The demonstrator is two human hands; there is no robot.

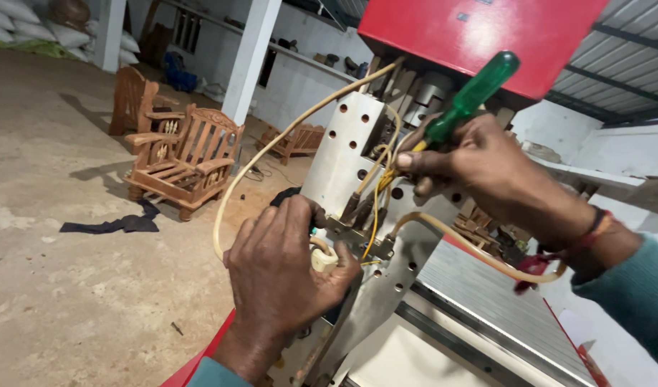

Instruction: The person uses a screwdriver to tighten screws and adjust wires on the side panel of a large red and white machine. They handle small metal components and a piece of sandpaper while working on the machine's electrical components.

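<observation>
Right hand (479, 168) gripping green screwdriver (468, 97), left hand (286, 269) pinching cream tubing (322, 254), perforated metal bracket (347, 150)

A carved wooden armchair (182, 161) stands on the bare concrete floor (64, 287), with a second wooden chair (135, 100) just behind it and a wooden bench (294, 141) farther back by the wall. A dark cloth (117, 223) lies on the floor near the armchair. A white pillar (251, 61) rises behind the furniture. White sacks (21, 18) are stacked in the far corner. Corrugated roofing (622, 61) covers the upper right.
</observation>
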